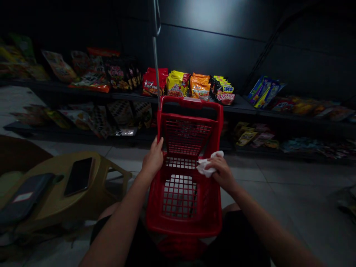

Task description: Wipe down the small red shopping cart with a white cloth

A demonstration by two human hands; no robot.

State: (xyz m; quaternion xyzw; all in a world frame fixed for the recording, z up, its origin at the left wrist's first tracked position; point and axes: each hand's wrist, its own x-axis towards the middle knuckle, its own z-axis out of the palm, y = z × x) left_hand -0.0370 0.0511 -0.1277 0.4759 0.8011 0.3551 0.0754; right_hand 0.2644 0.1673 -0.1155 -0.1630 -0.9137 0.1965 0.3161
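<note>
A red plastic shopping basket (pixel 190 102) with a grid-patterned mesh bottom and walls stands right in front of me, its dark-lined handle end farthest away. My left hand (pixel 152 157) grips the basket's left rim. My right hand (pixel 221 172) is shut on a crumpled white cloth (pixel 205 164) and presses it against the inside of the basket, near the right wall. Part of the basket's base is hidden by the cloth and my right hand.
Low dark shelves of colourful snack packets (pixel 189 86) line the far wall. At left, a yellow plastic stool (pixel 55 196) holds a black smartphone (pixel 78 176) and a dark pouch (pixel 25 196). A metal pole (pixel 156 55) rises behind the basket. Tiles cover the floor.
</note>
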